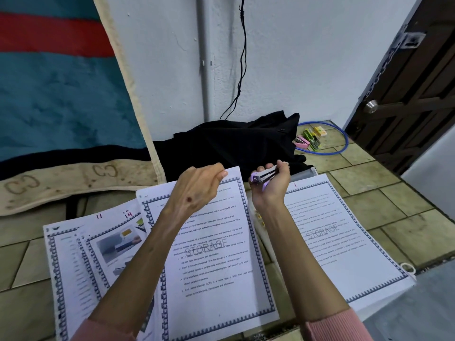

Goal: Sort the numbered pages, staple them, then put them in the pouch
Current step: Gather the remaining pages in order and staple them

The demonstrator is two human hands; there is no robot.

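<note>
Printed pages with blue patterned borders lie on the tiled floor. My left hand (pixel 200 184) pinches the top edge of the middle page (pixel 211 262), which carries a "STORAGE" watermark. My right hand (pixel 269 187) grips a small purple stapler (pixel 263 177) just right of that page's top corner. A page marked 1 (pixel 337 239) lies to the right. Pages marked 11 (pixel 71 257) and 14 (pixel 115 242) lie to the left, partly under the middle page. A clear pouch's edge (pixel 307 172) shows behind the page marked 1, mostly covered.
A black cloth (pixel 234 141) is heaped by the wall behind the pages. More staplers, pink and green (pixel 309 141), and a small yellow box sit inside a blue wire loop (pixel 344 143) at the back right. A blanket hangs at left, a dark door stands at right.
</note>
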